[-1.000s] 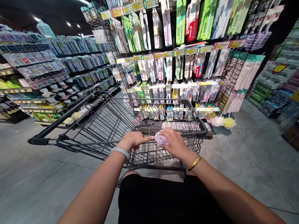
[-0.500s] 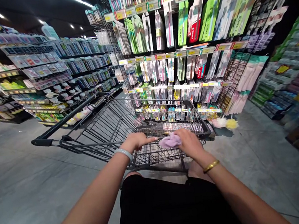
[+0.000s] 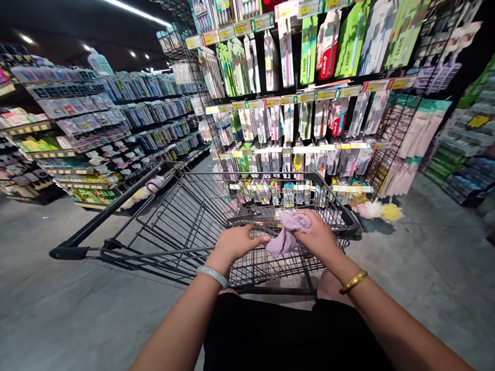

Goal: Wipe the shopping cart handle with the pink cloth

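A crumpled lilac cloth [image 3: 285,240] is gripped in my right hand [image 3: 321,236], bunched up near the fingers and hanging toward the left. My left hand [image 3: 234,247] is just left of the cloth, its thumb and fingers apart and holding nothing; the thumb tip comes close to the cloth's edge, and I cannot tell if they touch. Both hands are over the near side of a dark wire shopping cart [image 3: 148,259], which stands sideways before me.
A rack of packaged toothbrushes [image 3: 321,50] rises behind the cart. Stocked shelves [image 3: 68,117] line the aisle at left, and stacked packs [image 3: 478,121] stand at right. Yellow and white bath puffs [image 3: 390,211] hang low near the grey floor [image 3: 422,284].
The lilac cloth is lifted slightly and spread larger in my right hand. My left hand's fingers have opened out from a pointing shape. The view has shifted slightly.
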### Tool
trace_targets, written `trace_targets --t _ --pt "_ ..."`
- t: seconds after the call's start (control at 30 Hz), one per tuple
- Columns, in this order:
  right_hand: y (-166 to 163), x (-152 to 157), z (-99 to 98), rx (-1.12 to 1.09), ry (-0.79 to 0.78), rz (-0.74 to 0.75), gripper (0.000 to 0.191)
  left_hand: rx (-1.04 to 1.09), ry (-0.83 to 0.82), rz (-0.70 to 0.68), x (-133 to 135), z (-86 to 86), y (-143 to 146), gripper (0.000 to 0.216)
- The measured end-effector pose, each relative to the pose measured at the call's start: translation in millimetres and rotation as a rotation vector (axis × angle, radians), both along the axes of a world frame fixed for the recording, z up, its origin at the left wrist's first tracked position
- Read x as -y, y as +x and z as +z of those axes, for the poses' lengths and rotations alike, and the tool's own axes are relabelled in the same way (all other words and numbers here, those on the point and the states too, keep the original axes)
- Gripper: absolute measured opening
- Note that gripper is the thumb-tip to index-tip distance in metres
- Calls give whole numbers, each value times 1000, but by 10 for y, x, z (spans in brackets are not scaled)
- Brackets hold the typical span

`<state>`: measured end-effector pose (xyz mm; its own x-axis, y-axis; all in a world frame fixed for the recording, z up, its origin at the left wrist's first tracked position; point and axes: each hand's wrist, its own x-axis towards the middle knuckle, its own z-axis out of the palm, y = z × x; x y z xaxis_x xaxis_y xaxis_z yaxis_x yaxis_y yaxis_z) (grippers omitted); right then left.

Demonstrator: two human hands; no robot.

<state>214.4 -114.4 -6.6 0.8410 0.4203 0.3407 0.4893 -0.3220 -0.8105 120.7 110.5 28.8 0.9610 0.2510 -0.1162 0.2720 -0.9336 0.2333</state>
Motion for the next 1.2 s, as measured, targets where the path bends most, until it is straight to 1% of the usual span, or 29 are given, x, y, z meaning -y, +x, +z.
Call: trace_targets --t 0.07,0.1,0.13,0.2,0.23,0.27,0.3,0.33,0.37,0.4,0.43,0.5,0.57,0.6,0.63,0.7,0.77,0.8,0.87,0.9,0.93,1.0,1.03,1.07,1.1,1.17,1.2 --pt "-60 -89 5 -73 57 4 39 300 -105 -22 165 -15 -64 88" --pt "-104 -144 14 -144 99 24 42 421 -166 -68 281 -30 -81 90" --pt "-154 -197 30 -229 166 52 45 505 -209 -141 409 -52 -86 98" --pt "-253 -267 75 -407 344 150 49 565 -264 -317 652 -111 -55 110" --pt "-289 -273 102 -483 424 223 49 606 -281 -348 742 -144 -24 111" --pt "-307 -256 130 -545 474 301 49 649 -301 -345 800 -175 13 105" --pt "-302 -217 157 -585 481 372 51 694 -324 -321 822 -201 52 96" --pt "-270 -161 184 -596 446 419 52 733 -347 -289 813 -218 88 84" --pt "-213 -93 209 -567 378 440 53 760 -365 -262 781 -223 120 72" --pt "-133 -22 234 -491 286 425 53 779 -371 -241 738 -217 148 62" --pt "-36 43 258 -374 176 366 51 792 -360 -222 698 -200 173 55" --pt "172 132 291 -88 -62 153 46 789 -300 -192 672 -154 224 48" --pt "351 147 289 114 -315 -43 46 703 -220 -226 763 -122 284 45" --pt "417 133 269 149 -441 -99 45 628 -176 -261 848 -121 318 43" --pt "465 111 237 145 -554 -124 44 551 -129 -288 948 -132 349 42" --pt "518 73 144 81 -714 -132 43 444 -33 -284 1140 -178 394 42" --pt "538 70 42 34 -771 -154 46 406 46 -255 1243 -228 389 40" --pt "545 84 -3 30 -775 -166 49 397 75 -258 1242 -245 362 37" --pt "567 132 -68 37 -780 -178 54 389 110 -273 1141 -259 266 36" --pt "583 158 -89 40 -781 -177 55 394 116 -252 1055 -257 204 37" --pt "602 182 -103 37 -783 -176 56 409 115 -199 961 -253 141 39" --pt "640 216 -119 18 -789 -172 56 458 105 -18 806 -245 33 42" --pt "657 225 -125 4 -792 -172 56 475 105 62 768 -246 -4 44" --pt "669 228 -128 -10 -797 -171 55 485 114 107 767 -253 -25 45" --pt "677 225 -129 -26 -804 -174 55 490 133 114 801 -266 -30 47" --pt "679 188 -119 -59 -811 -176 52 485 189 42 949 -308 2 44" --pt "673 149 -106 -65 -814 -164 51 494 221 31 1041 -332 35 42"
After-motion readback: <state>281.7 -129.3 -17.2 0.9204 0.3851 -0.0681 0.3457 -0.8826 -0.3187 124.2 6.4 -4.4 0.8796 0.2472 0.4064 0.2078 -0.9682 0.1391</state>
